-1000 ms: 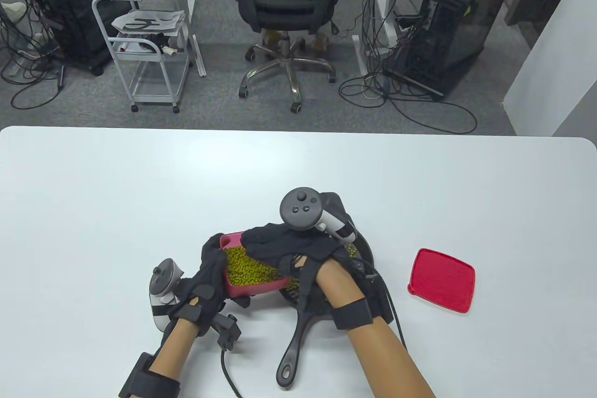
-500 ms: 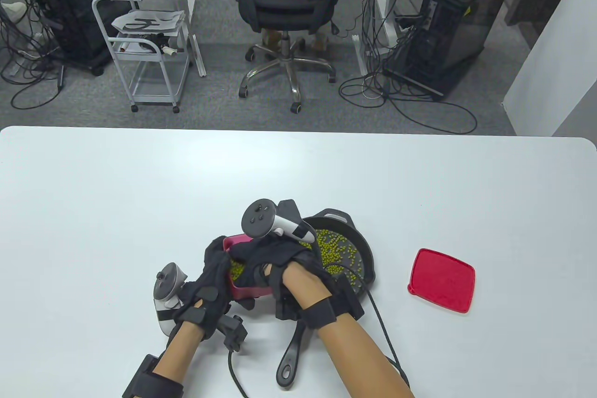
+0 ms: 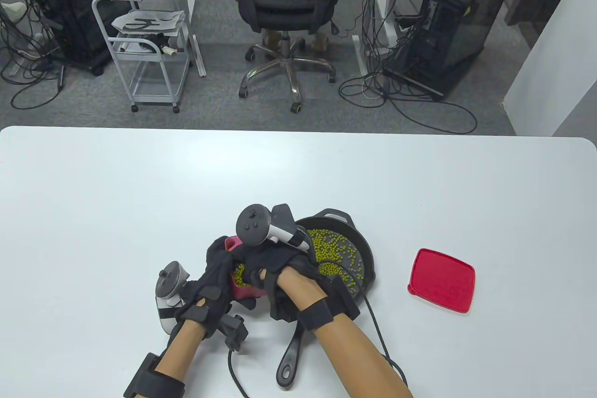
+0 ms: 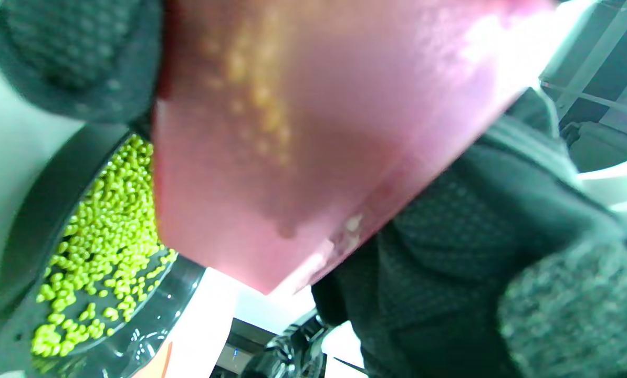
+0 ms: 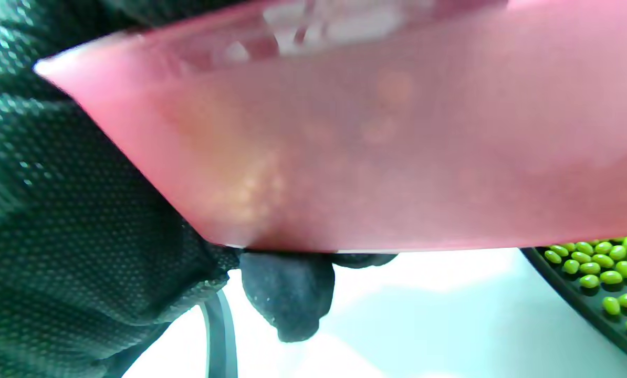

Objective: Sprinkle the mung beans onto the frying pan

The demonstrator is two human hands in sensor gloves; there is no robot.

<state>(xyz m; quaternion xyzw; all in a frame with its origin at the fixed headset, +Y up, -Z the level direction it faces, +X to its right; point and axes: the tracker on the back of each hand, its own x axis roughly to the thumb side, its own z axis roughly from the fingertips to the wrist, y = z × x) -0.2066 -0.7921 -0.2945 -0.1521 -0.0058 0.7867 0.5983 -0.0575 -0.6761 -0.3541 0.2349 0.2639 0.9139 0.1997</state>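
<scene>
Table view: two gloved hands over a pink container [image 3: 242, 289] at the near-centre of the desk [image 3: 140, 192], just left of the frying pan [image 3: 361, 248].
Left hand [image 3: 212, 279]: grasps the container's left wall; fingers wrap its side.
Right hand [image 3: 275, 262]: reaches into the container from above, fingers curled down into it; cannot tell if it is clenched on beans yet.
Change vs 1 s ago: right hand was over the pan, covering it; now back over the container. Pan interior now exposed, w/ beans in it.
Meaning (judgement): one sprinkle pass looks done; this reads as a reload for another pinch. Task partly complete.
Mung beans [image 3: 333, 251]: scattered across the pan floor, denser toward far-left; more remain in the container, seen between the hands.
Left wrist view: container underside fills the frame, pan w/ beans [image 4: 103, 231] below-left.
Right wrist view: container wall [image 5: 376, 157] close up, pan rim and beans at lower right.
Edges: container sits beside the pan's left rim; pan handle [image 3: 291, 356] points to the near desk edge, between the forearms. Glove cable crosses the pan's near-right rim.
Open room: red lid [image 3: 442, 286] right of the pan, apart from it. Wide bare desk far side and left.
Risk (judgement): beans dropping at the rim gap during carry-over.
</scene>
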